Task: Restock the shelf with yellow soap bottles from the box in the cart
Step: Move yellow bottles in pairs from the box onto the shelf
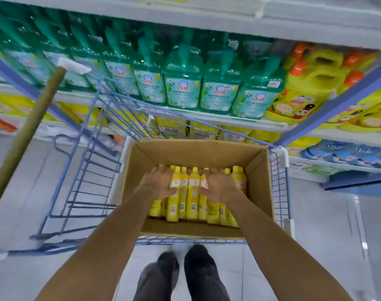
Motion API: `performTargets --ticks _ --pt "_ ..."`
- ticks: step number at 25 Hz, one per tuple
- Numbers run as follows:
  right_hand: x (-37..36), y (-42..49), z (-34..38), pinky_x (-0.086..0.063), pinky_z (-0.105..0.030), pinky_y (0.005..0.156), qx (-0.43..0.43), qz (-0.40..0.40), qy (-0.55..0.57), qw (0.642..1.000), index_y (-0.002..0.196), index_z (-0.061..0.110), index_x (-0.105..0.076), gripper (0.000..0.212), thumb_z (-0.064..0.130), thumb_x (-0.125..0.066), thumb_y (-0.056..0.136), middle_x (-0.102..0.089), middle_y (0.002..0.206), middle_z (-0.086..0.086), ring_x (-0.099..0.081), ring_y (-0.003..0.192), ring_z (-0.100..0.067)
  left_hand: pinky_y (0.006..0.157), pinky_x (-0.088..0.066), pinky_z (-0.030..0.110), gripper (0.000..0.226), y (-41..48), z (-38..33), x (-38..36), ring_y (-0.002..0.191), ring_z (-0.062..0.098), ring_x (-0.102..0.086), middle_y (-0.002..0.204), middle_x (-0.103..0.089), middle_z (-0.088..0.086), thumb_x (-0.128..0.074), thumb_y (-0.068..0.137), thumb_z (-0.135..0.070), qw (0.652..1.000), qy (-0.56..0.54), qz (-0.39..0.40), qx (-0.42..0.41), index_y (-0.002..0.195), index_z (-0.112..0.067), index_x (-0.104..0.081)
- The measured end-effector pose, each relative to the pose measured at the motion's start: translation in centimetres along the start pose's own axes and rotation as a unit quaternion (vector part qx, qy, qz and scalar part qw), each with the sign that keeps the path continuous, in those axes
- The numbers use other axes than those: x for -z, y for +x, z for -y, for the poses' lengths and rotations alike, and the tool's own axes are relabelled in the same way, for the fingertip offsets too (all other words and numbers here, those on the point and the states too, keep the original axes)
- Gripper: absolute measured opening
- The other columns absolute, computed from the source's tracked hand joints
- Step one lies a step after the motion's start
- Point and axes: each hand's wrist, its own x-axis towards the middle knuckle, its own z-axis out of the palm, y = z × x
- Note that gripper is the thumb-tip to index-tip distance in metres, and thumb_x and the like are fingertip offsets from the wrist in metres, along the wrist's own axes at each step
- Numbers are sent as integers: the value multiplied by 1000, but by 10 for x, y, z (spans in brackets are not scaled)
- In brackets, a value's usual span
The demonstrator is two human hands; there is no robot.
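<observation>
My left hand (158, 185) and right hand (221, 186) each curled round bottles (192, 192) standing packed in the box (260, 187) in the cart (91, 170). I judged that a lift could drag tight neighbours up, or a bottle could slip. The box walls stood near; above lay open room toward the shelf (228, 121).

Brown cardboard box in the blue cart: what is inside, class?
It holds yellow plastic soap bottles packed side by side. The left hand and right hand cover several; anything beneath the bottles is hidden.
</observation>
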Motion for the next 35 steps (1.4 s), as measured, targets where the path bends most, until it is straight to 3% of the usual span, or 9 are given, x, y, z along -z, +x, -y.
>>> performTargets --ticks 4,8,15,19,23,25,28,31,35 --pt "-66 18 -22 -45 -48 106 -49 77 15 996 147 12 -40 75 61 -53 92 -44 147 -11 -39 138 -32 106 -44 47 86 43 8 -62 139 35 -41 153 -36 14 -60 90 -58 996 -35 81 23 155 -14 -24" --pt "-102 40 -31 -42 -48 109 -69 90 43 993 148 9 -37 74 55 -57 94 -41 149 -13 -38 138 -34 112 -40 47 90 80 15 -99 143 35 -35 159 -29 15 -61 91 -56 992 -53 114 16 157 -11 -20" --pt "-104 105 -47 -39 -40 106 -123 -19 120 985 142 1 -41 69 48 -59 94 -43 145 -17 -40 137 -34 101 -44 45 76 136 11 -111 132 37 -46 142 -46 18 -69 89 -48 990 -118 73 19 143 -7 -36" --pt "-110 136 -48 -41 -38 103 -181 -27 192 964 135 -2 -47 66 44 -67 91 -45 141 -20 -45 133 -34 98 -44 41 69 165 11 -122 128 38 -50 141 -46 22 -73 87 -40 982 -172 51 64 136 -3 -42" --pt "-122 151 -56 -39 -37 107 -175 -38 183 967 137 -3 -46 68 39 -72 89 -44 145 -22 -42 135 -35 98 -48 41 74 185 12 -143 124 41 -55 150 -41 20 -80 80 -34 969 -225 12 104 139 -7 -45" --pt "-123 159 -61 -39 -36 106 -182 -47 180 966 132 -2 -51 62 37 -73 88 -48 141 -21 -44 134 -36 96 -49 37 74 191 14 -148 122 38 -57 146 -48 14 -85 73 -35 955 -266 6 132 135 -12 -51" --pt "-124 165 -71 -47 -38 93 -196 -88 218 952 116 4 -62 47 35 -74 84 -64 121 -18 -58 117 -35 86 -49 27 66 193 21 -150 109 23 -63 123 -64 4 -90 67 -32 928 -337 18 156 123 -15 -60" --pt "-132 155 -66 -55 -41 82 -162 -90 349 919 99 6 -71 39 37 -80 78 -75 95 -11 -69 90 -28 83 -44 22 68 188 19 -146 104 17 -61 116 -65 1 -92 66 -17 901 -404 26 157 126 -12 -60" --pt "-164 152 -38 -48 -25 85 -130 -26 338 932 124 15 -67 66 42 -88 68 -71 116 -5 -67 102 -20 83 -49 24 72 181 6 -155 108 23 -64 118 -65 4 -90 66 -15 893 -424 17 152 129 -15 -56"
